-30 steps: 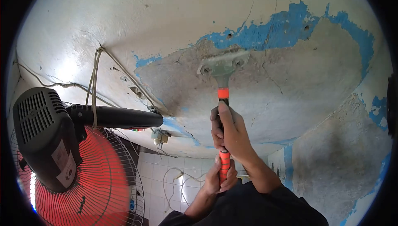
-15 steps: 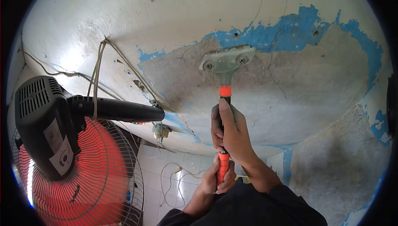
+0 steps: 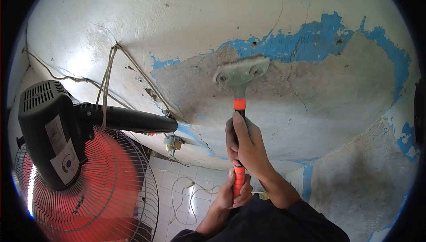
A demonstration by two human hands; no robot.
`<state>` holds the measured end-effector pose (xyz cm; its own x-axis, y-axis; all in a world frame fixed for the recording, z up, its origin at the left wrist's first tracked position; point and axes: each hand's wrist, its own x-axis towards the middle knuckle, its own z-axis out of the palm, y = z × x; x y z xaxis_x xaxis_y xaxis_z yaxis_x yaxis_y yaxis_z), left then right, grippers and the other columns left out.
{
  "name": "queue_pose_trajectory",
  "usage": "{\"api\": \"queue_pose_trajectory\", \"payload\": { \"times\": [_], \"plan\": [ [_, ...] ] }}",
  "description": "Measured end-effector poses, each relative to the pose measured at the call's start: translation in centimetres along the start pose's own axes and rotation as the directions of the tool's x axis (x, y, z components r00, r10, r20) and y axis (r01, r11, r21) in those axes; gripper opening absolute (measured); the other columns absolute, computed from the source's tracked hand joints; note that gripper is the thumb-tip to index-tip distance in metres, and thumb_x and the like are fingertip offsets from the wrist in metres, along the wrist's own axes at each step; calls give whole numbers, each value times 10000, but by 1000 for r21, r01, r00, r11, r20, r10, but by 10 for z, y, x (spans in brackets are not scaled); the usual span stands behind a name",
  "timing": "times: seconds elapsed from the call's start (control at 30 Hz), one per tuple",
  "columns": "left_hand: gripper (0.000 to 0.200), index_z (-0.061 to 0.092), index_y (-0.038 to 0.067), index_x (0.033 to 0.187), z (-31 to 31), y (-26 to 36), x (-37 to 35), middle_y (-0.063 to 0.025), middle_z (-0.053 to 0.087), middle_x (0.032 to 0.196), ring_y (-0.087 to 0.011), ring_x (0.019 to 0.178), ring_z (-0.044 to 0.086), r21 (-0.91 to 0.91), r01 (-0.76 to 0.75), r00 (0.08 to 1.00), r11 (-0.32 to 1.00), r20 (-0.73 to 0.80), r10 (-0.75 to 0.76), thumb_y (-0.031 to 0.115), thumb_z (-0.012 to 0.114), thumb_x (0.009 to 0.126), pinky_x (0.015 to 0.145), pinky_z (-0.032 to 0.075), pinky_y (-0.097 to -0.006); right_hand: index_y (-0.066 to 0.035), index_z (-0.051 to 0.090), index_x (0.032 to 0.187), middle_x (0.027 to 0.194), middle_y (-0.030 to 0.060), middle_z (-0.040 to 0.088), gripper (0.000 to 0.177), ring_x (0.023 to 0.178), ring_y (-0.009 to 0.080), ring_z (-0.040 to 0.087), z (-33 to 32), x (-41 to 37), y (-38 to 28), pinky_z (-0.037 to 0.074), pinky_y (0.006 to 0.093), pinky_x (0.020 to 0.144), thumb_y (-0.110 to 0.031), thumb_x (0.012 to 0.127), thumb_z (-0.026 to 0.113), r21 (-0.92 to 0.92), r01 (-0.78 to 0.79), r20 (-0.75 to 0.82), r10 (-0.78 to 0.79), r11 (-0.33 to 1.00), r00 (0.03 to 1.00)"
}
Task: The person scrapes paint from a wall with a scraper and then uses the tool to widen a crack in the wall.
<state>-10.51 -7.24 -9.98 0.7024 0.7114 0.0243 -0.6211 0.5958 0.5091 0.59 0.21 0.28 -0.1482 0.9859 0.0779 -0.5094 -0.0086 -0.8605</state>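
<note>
I hold a long scraper with a broad grey-green, two-screw head and an orange-and-black handle (image 3: 239, 104); its head lies over the bare grey patch (image 3: 341, 86) of wall, just below a ragged band of blue paint (image 3: 306, 42). My right grip (image 3: 249, 143) is wrapped snugly round the handle's black part, thumb laid along it. My left grip (image 3: 226, 196) curls round the orange striped length below, fingers and thumb folded in. Cream-painted wall (image 3: 199, 11) spreads above; leftward stands a black-bodied fan with a red disc and wire cage (image 3: 44, 126), near white floor tiles (image 3: 166, 188).
</note>
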Motion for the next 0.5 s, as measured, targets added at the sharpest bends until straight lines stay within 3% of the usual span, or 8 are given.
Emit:
{"api": "queue_pose_trajectory", "payload": {
  "times": [0.07,0.5],
  "plan": [
    [596,399,57,738,0,5,3,6,335,440,-86,294,279,-4,2,999,1000,46,-2,596,293,969,291,236,-212,-36,435,844,524,-42,339,397,357,44,323,1,2,-2,278,231,326,-387,1022,390,-10,10,13,-10,1000,1000],
    [604,400,55,732,1,-1,-4,4,337,439,-82,294,285,-50,22,1000,999,-17,-23,609,319,957,286,236,-214,-37,437,842,523,-42,344,400,354,49,323,1,-1,2,280,238,325,-393,1019,398,18,-12,31,11,1000,999]
  ]
}}
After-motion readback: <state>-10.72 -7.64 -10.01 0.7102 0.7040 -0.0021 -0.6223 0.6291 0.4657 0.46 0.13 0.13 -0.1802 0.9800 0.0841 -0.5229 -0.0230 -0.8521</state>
